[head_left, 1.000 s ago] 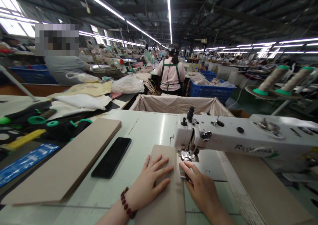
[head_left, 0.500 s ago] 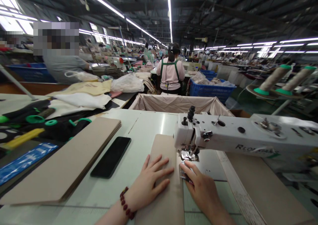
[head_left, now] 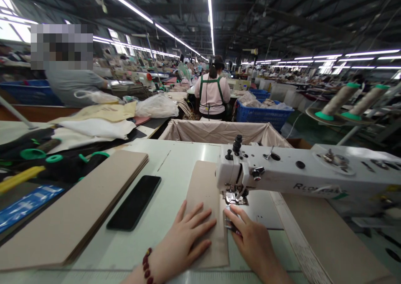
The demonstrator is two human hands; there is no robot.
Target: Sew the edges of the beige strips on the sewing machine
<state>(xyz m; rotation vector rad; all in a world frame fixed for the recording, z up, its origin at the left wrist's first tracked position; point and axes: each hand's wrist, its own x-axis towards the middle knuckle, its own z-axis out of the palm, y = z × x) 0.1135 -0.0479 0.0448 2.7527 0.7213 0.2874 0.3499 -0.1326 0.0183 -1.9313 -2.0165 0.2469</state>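
Observation:
A beige panel [head_left: 205, 181] lies on the pale green table, its right edge beside the presser foot [head_left: 234, 197] of a white sewing machine [head_left: 282, 167]. Spread flat on that panel, with fingers apart, is my left hand [head_left: 188, 238], a dark red bead bracelet at its wrist. My right hand [head_left: 255, 238] rests at the panel's right edge just in front of the foot. Its fingers are curled round a small metal tool [head_left: 231, 226], probably thread snips, with the tips poking out to the left.
Left of the hands lie a black phone [head_left: 134, 202] and a stack of beige panels [head_left: 78, 200]. Beyond the table hangs a cloth-lined bin [head_left: 219, 129]. More panels [head_left: 332, 229] lie at right. Thread cones [head_left: 340, 102] stand behind the machine. Two people work further off.
The beige panel has slid away from me past the foot, and its near edge now shows. Both hands stay close to the foot. The whole view has shifted slightly.

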